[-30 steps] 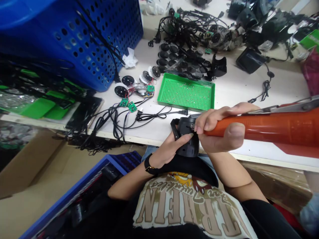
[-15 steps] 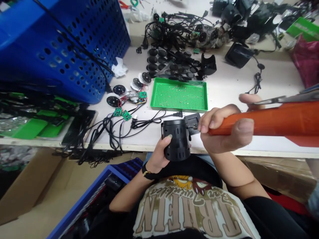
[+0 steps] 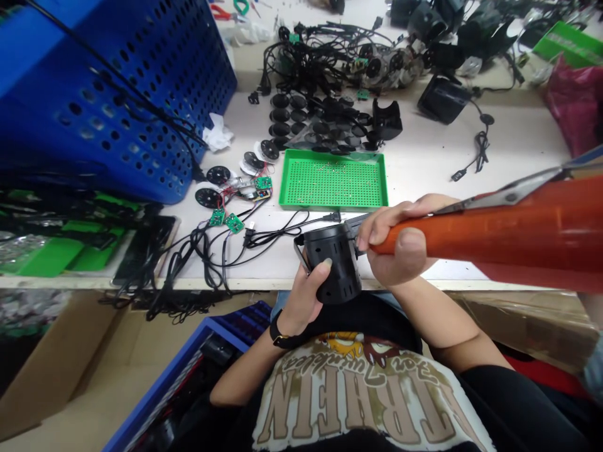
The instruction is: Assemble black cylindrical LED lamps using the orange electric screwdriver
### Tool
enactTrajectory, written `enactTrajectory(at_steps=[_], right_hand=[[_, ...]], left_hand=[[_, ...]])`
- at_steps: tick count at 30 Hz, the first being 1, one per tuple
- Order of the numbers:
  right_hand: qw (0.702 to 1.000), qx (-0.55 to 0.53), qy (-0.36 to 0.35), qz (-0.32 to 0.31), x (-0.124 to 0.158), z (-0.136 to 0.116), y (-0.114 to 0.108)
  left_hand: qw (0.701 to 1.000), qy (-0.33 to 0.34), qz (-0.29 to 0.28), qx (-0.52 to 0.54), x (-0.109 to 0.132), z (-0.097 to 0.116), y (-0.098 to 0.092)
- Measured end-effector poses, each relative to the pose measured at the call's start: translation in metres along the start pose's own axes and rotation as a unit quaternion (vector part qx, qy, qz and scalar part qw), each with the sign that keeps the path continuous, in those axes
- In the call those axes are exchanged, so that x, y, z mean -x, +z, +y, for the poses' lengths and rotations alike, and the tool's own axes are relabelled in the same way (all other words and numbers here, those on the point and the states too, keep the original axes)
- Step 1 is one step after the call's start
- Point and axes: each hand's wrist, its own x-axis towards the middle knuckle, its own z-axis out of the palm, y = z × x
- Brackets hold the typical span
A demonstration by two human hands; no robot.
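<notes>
My left hand (image 3: 306, 292) is wrapped round a black slotted cylinder housing (image 3: 333, 263), held above the table's front edge with its bracket on the left side. My right hand (image 3: 400, 242) grips the narrow end of an orange tool (image 3: 494, 229), with fingers over the top and the thumb along the near side. The tool's tip is hidden by my fingertips, close to the housing's upper right side. Behind those fingers a flat dark piece (image 3: 357, 224) partly shows. A green perforated tray (image 3: 286, 182) with small screws lies just beyond the housing.
A blue perforated crate (image 3: 155, 144) stands at the left. Black cables (image 3: 202, 251) and green circuit boards (image 3: 234, 223) lie in front of it. Black round parts (image 3: 280, 116), a cable tangle (image 3: 311, 63) and a black box (image 3: 443, 100) lie farther back. A phone (image 3: 146, 251) rests at the left edge.
My right hand and the orange tool have moved left, closer against the housing. The housing has tilted slightly, and its side bracket shows more. The view has shifted a little.
</notes>
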Motion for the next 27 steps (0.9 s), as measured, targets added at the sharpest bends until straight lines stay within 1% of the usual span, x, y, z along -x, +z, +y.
enactTrajectory(at_steps=[2,4,6,8,11,14,16,18,21,22,23,24,25,26,27], right_hand=[[0.999,0.023,0.012,0.042,-0.007,-0.016,0.005],[0.995,0.032,0.002,0.093,-0.016,-0.028,0.010],[0.990,0.041,-0.013,0.135,-0.025,-0.030,0.012],[0.984,0.079,-0.016,0.159,-0.032,-0.020,0.010],[0.977,0.155,-0.004,0.145,-0.041,0.011,0.003],[0.974,0.204,-0.006,0.099,-0.048,0.038,-0.008],[0.970,0.238,-0.005,0.046,-0.052,0.043,-0.016],[0.960,0.281,-0.013,0.005,-0.051,0.035,-0.025],[0.937,0.343,-0.069,0.014,-0.036,0.005,-0.035],[0.934,0.346,-0.088,-0.001,-0.027,-0.008,-0.037],[0.939,0.327,-0.100,-0.046,-0.017,-0.020,-0.040],[0.944,0.292,-0.088,-0.128,-0.006,-0.031,-0.042],[0.940,0.260,-0.046,-0.218,0.004,-0.040,-0.044],[0.931,0.231,-0.007,-0.281,0.014,-0.048,-0.047],[0.922,0.209,0.030,-0.324,0.022,-0.053,-0.051]], left_hand=[[1.000,0.002,0.004,0.011,-0.001,0.000,-0.002],[1.000,-0.007,0.007,0.024,-0.003,0.002,-0.004],[0.999,-0.034,-0.006,0.040,-0.004,0.005,-0.007],[0.996,-0.064,-0.042,0.055,-0.004,0.007,-0.011],[0.989,-0.084,-0.096,0.070,-0.004,0.008,-0.016],[0.986,-0.082,-0.116,0.082,-0.004,0.008,-0.019],[0.986,-0.077,-0.117,0.090,-0.004,0.007,-0.021],[0.987,-0.076,-0.112,0.087,-0.004,0.005,-0.024],[0.991,-0.081,-0.096,0.046,0.000,-0.001,-0.026],[0.993,-0.069,-0.089,0.022,0.002,-0.004,-0.027],[0.995,-0.047,-0.084,-0.008,0.004,-0.006,-0.026],[0.995,-0.017,-0.083,-0.047,0.005,-0.008,-0.026],[0.992,0.014,-0.088,-0.093,0.007,-0.010,-0.025],[0.984,0.036,-0.105,-0.139,0.009,-0.011,-0.025],[0.974,0.042,-0.136,-0.178,0.011,-0.012,-0.025]])
